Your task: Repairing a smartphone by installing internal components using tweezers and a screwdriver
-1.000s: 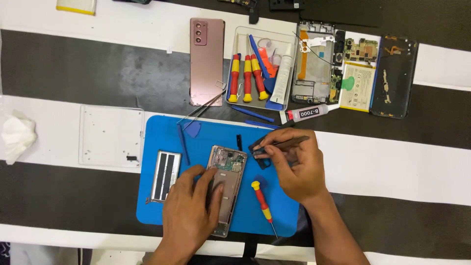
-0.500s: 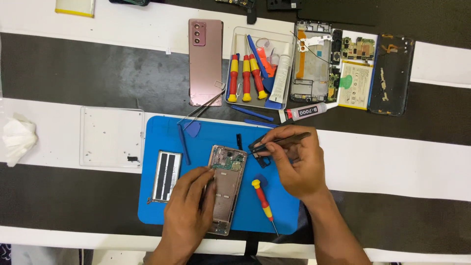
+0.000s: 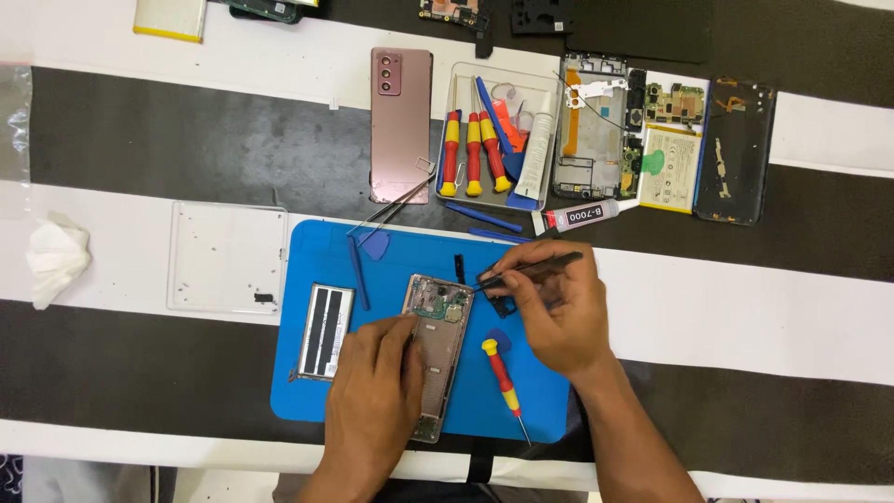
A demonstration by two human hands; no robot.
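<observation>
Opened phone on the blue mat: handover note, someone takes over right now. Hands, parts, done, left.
Left hand: flat on the opened phone, pinning it to the blue mat.
Right hand: holds black tweezers, tips at the phone's top right corner, near a small black part.
Nearby on the mat: red and yellow screwdriver right of the phone, blue spudger and blue pick above, striped black part to the left.
Done: back is off, insides exposed.
Left: work at the top end is under way; the phone is not yet closed up.
</observation>
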